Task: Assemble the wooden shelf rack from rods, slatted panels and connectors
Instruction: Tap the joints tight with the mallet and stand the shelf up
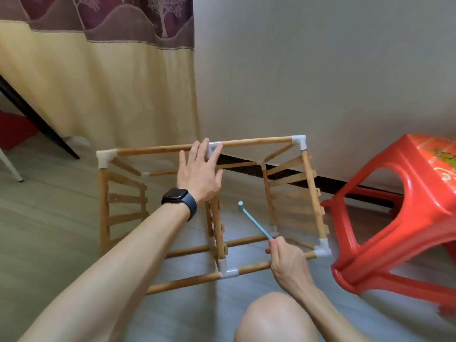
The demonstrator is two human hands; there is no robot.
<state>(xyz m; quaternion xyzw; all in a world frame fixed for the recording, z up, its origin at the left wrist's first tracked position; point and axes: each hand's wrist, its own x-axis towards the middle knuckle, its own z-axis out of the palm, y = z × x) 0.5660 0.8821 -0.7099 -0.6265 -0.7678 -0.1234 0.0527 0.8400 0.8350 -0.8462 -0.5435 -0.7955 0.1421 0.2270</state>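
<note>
So the left hand (pixel 201 174) is spread flat on the top rod (pixel 153 150), probably bracing the rack (pixel 314 193) while the right hand (pixel 287 260) pinches a blue mallet (pixel 255 222).

Floor (pixel 61 218), rack (pixel 259 141), red stool (pixel 419 154), perhaps cushion (pixel 14 129)

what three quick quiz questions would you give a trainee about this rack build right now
1. True or false: the left hand touches the top rod of the rack with straight fingers.
2. The right hand grips: A) a blue mallet by its handle, B) a loose rod, C) a white connector.
3. Fill in: the red stool stands to the ___ of the rack.

Key: 1 true; 2 A; 3 right.
</note>
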